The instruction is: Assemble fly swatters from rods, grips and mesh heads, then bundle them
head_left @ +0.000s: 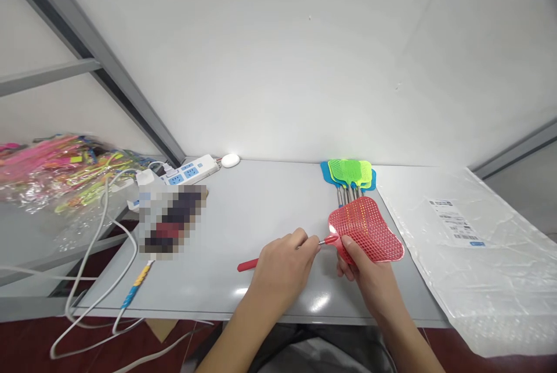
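A red fly swatter with a mesh head is held in both hands over the front of the table. My left hand is closed round its metal rod, and the red handle end sticks out to the left of the fist. My right hand grips the base of the mesh head, thumb on top and fingers underneath. Behind the red head lies a pile of fly swatters in green, yellow-green and blue, their metal rods pointing toward me and partly hidden.
White bubble-wrap packaging with a label covers the table's right side. At the left are a power strip, a white round object, a blurred-out device and white cables. Bagged colourful items lie beyond the left frame.
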A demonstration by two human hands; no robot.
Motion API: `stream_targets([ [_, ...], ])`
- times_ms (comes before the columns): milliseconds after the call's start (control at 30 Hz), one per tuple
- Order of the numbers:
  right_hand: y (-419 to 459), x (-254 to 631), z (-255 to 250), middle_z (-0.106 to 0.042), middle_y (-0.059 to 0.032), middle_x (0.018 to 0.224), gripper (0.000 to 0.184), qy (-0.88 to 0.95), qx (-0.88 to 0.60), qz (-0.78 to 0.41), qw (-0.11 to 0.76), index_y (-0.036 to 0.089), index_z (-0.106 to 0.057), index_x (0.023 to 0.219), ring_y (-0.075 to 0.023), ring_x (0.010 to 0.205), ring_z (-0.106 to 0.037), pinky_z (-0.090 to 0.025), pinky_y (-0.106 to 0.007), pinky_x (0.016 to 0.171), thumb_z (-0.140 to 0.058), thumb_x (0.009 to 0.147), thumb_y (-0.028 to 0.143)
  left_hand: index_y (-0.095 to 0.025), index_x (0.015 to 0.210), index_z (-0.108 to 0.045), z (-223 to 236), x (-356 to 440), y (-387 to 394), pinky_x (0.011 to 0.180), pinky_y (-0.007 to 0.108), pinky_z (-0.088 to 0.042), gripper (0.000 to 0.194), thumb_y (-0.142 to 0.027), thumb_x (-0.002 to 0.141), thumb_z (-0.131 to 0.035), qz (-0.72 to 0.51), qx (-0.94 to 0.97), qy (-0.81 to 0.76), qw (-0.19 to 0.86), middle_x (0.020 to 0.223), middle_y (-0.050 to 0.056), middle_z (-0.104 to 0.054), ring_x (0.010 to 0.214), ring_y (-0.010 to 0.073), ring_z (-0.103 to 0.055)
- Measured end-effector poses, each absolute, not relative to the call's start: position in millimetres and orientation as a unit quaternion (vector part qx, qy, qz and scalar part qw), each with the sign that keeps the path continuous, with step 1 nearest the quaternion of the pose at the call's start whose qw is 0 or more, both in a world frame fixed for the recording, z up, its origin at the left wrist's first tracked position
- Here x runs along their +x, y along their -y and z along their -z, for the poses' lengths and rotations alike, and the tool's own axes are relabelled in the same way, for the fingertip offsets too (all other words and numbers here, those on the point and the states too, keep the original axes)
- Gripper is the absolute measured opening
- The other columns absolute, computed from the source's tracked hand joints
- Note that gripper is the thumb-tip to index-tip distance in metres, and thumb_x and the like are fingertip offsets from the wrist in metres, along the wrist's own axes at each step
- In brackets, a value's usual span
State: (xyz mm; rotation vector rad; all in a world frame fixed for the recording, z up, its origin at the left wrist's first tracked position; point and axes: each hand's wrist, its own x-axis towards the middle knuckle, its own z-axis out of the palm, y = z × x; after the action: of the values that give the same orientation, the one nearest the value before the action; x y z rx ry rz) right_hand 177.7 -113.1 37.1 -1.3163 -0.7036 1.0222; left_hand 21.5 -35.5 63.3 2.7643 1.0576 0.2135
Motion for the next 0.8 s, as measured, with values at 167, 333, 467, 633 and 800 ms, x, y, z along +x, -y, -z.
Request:
stream_targets([
  [167, 116, 171, -31, -0.049, 0.0032, 0.051, 0.036, 0.269, -0.564, -0.428, 0.653, 0.02, -0.055, 0.062, -0.0123, 0.048, -0.043, -0.041, -0.03, 0.055, -0.059, 0.09, 0.042, -0.024, 0.094, -0.056, -61, 18, 38, 0.055, 0.028, -0.029, 0.022, -0.026, 0.101, -0.036, -0.096, 0.927, -0.344, 0.11, 0.079, -0.002, -0.061, 0.066, 0.0149, -0.055],
  [333, 116, 170, -31, -0.052, 0.0018, 0.055, 0.032, 0.269, -0.556, -0.414, 0.668, 0.019, -0.058, 0.066, -0.0124, 0.05, -0.045, -0.04, -0.03, 0.055, -0.06, 0.09, 0.041, -0.023, 0.088, -0.056, -61, 18, 39, 0.054, 0.03, -0.026, 0.021, -0.026, 0.1, -0.04, -0.122, 0.93, -0.34, 0.072, 0.074, -0.002, -0.059, 0.062, 0.0158, -0.051],
  [467, 117, 171, -32, -0.052, 0.0026, 0.054, 0.031, 0.261, -0.555, -0.404, 0.678, 0.019, -0.058, 0.066, -0.012, 0.048, -0.044, -0.04, -0.03, 0.054, -0.061, 0.09, 0.039, -0.023, 0.09, -0.058, -63, 18, 39, 0.056, 0.029, -0.026, 0.021, -0.028, 0.1, -0.04, -0.148, 0.93, -0.332, 0.056, 0.073, -0.001, -0.059, 0.062, 0.0152, -0.05],
  [633, 120, 164, -32, -0.049, 0.0038, 0.05, 0.033, 0.234, -0.542, -0.401, 0.701, 0.019, -0.055, 0.063, -0.012, 0.047, -0.044, -0.041, -0.03, 0.053, -0.062, 0.089, 0.038, -0.024, 0.091, -0.057, -66, 17, 42, 0.056, 0.028, -0.027, 0.022, -0.029, 0.101, -0.039, -0.131, 0.931, -0.335, 0.068, 0.074, -0.002, -0.059, 0.063, 0.0149, -0.051],
  [800, 122, 166, -38, -0.046, 0.0048, 0.049, 0.032, 0.207, -0.53, -0.371, 0.734, 0.02, -0.054, 0.061, -0.012, 0.047, -0.045, -0.043, -0.03, 0.055, -0.064, 0.088, 0.036, -0.023, 0.089, -0.057, -66, 9, 43, 0.055, 0.028, -0.029, 0.023, -0.025, 0.1, -0.037, -0.113, 0.931, -0.337, 0.081, 0.076, -0.002, -0.06, 0.063, 0.015, -0.053],
])
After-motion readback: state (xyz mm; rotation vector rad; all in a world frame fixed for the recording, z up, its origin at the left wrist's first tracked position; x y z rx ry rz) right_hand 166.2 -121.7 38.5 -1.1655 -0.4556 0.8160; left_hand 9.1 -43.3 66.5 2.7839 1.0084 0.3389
